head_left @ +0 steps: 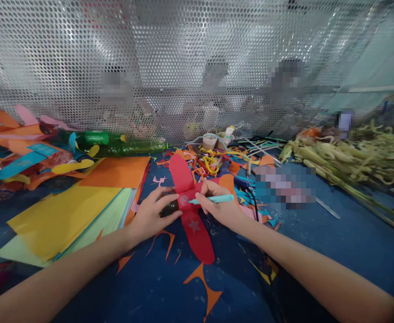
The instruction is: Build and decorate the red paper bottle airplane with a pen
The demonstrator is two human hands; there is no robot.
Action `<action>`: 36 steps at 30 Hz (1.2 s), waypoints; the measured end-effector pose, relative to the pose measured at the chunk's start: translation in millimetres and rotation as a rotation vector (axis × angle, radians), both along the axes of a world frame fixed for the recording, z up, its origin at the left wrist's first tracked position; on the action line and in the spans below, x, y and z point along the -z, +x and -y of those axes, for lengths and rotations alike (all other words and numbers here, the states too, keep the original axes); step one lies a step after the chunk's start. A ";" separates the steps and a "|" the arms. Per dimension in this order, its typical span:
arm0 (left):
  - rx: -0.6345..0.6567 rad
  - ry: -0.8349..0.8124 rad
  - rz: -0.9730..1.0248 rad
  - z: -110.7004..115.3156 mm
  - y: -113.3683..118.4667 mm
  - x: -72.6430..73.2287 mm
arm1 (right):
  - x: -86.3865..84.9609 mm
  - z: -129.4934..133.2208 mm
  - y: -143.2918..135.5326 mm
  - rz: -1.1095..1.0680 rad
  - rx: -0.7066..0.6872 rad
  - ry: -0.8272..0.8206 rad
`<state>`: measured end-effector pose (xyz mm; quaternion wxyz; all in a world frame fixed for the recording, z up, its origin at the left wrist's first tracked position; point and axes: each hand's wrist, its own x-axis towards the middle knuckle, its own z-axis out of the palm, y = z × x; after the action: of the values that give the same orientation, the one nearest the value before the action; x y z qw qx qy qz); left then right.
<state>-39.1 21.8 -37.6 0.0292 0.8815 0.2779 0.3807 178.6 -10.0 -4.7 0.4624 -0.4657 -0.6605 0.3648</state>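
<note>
left hand [155, 208]: curled round the dark rounded end [170, 207] of the red paper plane [202, 246], thumb and fingers holding it
right hand [222, 211]: pinching a teal marker [222, 198], tip right at the red paper, can't tell if it's actually touching
plane spot: mid blue table [143, 291], between the hands, greyish star [194, 225] on the near wing
paper pile [69, 215]: off to the left, yellow and orange sheets on top
scraps [212, 167]: colourful mess just behind the plane
</note>
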 end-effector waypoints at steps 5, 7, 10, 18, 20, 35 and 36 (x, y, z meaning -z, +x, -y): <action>-0.007 -0.009 0.000 0.3 0.2 -0.2 | 0.2 -1.3 -0.2 -0.007 -0.016 0.015; -0.004 -0.010 0.001 0.5 0.1 -0.2 | 2.1 -2.2 -0.1 -0.019 -0.028 0.018; -0.001 -0.013 -0.001 0.3 -0.1 0.4 | 4.5 -2.9 0.0 -0.040 -0.045 0.016; 0.002 -0.014 0.004 0.4 0.8 -1.1 | 2.5 -1.5 0.3 -0.006 -0.030 0.021; 0.000 -0.019 0.009 0.9 1.0 -1.9 | 3.3 -2.2 0.0 -0.016 -0.029 0.026; -0.006 -0.023 -0.005 0.5 0.8 0.2 | 3.2 -2.7 0.9 -0.001 -0.025 0.035; -0.005 -0.021 -0.005 0.3 0.6 1.0 | 3.8 -2.7 1.0 0.000 -0.028 0.037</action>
<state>-38.5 21.5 -38.6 0.0368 0.8812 0.2844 0.3758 179.5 -7.2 -8.5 0.4657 -0.4480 -0.6735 0.3589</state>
